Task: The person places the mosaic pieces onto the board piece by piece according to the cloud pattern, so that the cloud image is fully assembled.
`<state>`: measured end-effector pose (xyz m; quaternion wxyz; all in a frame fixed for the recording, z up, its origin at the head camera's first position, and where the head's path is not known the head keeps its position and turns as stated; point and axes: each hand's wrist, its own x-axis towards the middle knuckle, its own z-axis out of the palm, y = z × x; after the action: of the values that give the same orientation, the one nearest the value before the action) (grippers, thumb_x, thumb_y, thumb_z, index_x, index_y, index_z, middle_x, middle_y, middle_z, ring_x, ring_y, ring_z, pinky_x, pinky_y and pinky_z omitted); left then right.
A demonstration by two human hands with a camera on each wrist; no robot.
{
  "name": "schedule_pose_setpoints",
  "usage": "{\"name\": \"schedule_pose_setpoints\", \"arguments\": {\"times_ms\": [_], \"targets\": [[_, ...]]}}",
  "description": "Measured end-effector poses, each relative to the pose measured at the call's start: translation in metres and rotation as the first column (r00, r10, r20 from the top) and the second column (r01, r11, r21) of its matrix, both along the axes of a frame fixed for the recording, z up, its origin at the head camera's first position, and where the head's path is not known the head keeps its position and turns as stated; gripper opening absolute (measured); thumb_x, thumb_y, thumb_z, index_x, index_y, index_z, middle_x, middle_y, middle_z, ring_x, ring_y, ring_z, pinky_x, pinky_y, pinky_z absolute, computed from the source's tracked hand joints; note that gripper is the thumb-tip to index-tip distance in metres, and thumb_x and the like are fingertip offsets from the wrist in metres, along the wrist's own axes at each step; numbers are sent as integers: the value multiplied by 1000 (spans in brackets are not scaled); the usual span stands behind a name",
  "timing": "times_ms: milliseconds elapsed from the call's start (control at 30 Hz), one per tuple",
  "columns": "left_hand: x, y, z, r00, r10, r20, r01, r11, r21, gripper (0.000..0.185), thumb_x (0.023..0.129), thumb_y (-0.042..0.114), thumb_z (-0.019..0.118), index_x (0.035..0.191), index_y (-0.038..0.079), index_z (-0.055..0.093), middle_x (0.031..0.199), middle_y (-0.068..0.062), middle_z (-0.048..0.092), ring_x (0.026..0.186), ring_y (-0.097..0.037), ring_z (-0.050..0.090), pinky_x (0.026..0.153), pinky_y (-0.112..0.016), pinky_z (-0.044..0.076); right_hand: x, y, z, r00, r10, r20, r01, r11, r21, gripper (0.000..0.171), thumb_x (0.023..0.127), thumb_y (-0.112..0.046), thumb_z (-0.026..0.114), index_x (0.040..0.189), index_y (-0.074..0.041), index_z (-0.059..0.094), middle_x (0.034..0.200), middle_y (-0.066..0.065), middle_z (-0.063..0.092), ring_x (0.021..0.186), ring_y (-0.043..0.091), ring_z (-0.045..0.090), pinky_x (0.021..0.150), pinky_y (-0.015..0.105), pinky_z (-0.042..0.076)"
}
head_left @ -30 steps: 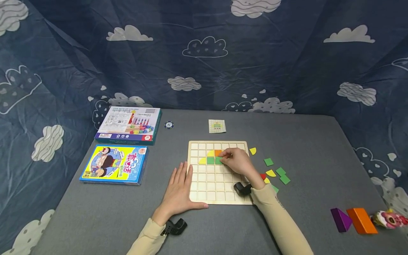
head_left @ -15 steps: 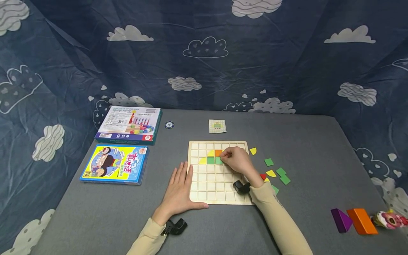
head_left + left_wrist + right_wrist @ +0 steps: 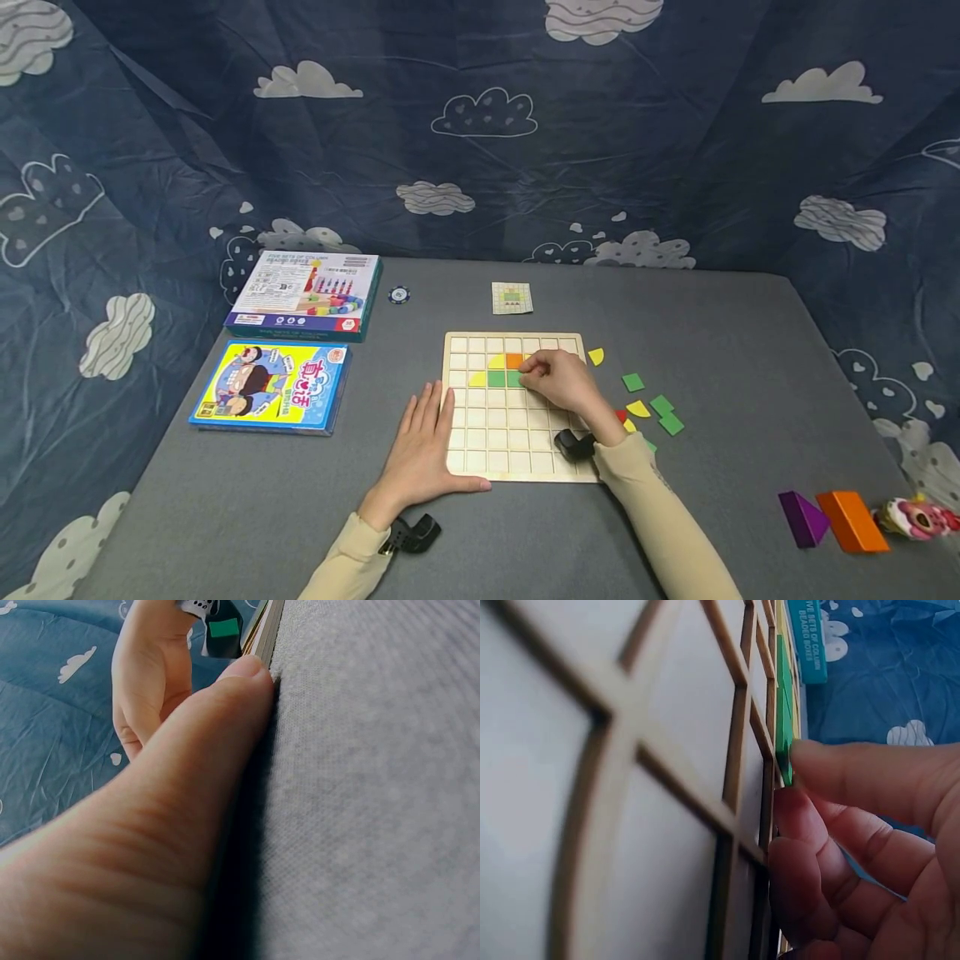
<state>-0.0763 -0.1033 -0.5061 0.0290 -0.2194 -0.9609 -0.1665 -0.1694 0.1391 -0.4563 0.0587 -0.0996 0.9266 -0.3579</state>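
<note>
- Slightly toward the tabletop's (image 3: 540, 542) near edge has moved the right hand's (image 3: 558, 379) wrist since half a second before.
- Left hand (image 3: 418, 454) lies released with fingers spread, beside the left edge of the wooden board (image 3: 498, 439); its thumb touches the near edge.
- Green tile (image 3: 513, 378) is in the board's far half; being square, it has no long axis, and its visible sides follow the grid.
- Right thumb and curled forefinger grasp its right edge, partly hiding it.
- Blue box (image 3: 262, 383), toward the tabletop's left edge: "真心话".
- Farther, white-topped box (image 3: 300, 292): "FIVE SETS OF COLUMN BEADED BOXES".
</note>
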Motion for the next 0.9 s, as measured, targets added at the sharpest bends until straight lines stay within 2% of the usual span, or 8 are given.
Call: {"name": "schedule_pose_setpoints", "arguments": {"times_ms": [167, 300, 433, 667, 900], "targets": [[0, 0, 0, 1000, -3, 13, 3, 1000, 4, 133, 60, 84, 59, 150, -2, 11, 155, -23, 8, 143, -32, 2, 113, -44, 0, 5, 13, 1, 1000, 2, -15, -2, 999, -43, 8, 83, -18, 74, 86, -10, 72, 70, -3, 60, 61, 14, 50, 57, 30, 39], [0, 0, 0, 1000, -4, 12, 3, 1000, 7, 134, 60, 84, 60, 150, -2, 11, 155, -23, 8, 142, -33, 2, 113, -45, 0, 9, 29, 5, 999, -37, -34, 35, 998, -56, 11, 85, -19, 72, 89, -9, 72, 70, -2, 60, 57, 16, 48, 52, 30, 38], [0, 0, -1, 1000, -6, 4, 6, 1000, 12, 134, 60, 83, 60, 150, -2, 12, 154, -24, 8, 142, -34, 3, 113, -46, 2, 11, 48, 10, 993, -97, -74, 95, 995, -29, 15, 86, -21, 70, 91, -7, 73, 71, 0, 61, 56, 16, 50, 49, 30, 38], [0, 0, -1, 1000, -7, 3, 6, 1000, 14, 134, 60, 84, 60, 150, -2, 11, 154, -23, 8, 142, -34, 3, 113, -45, 1, 15, 83, 12, 957, -236, -167, 245, 969, 33, 20, 86, -24, 71, 92, -5, 72, 75, 5, 66, 61, 18, 55, 47, 33, 41], [1, 0, 0, 1000, -6, -4, 6, 1000, 15, 134, 60, 84, 60, 150, -2, 12, 154, -24, 9, 142, -34, 4, 113, -45, 2, 21, 113, 10, 938, -303, -169, 316, 947, 52, 29, 84, -32, 72, 91, -5, 71, 76, 8, 65, 56, 20, 52, 45, 36, 40]]}}
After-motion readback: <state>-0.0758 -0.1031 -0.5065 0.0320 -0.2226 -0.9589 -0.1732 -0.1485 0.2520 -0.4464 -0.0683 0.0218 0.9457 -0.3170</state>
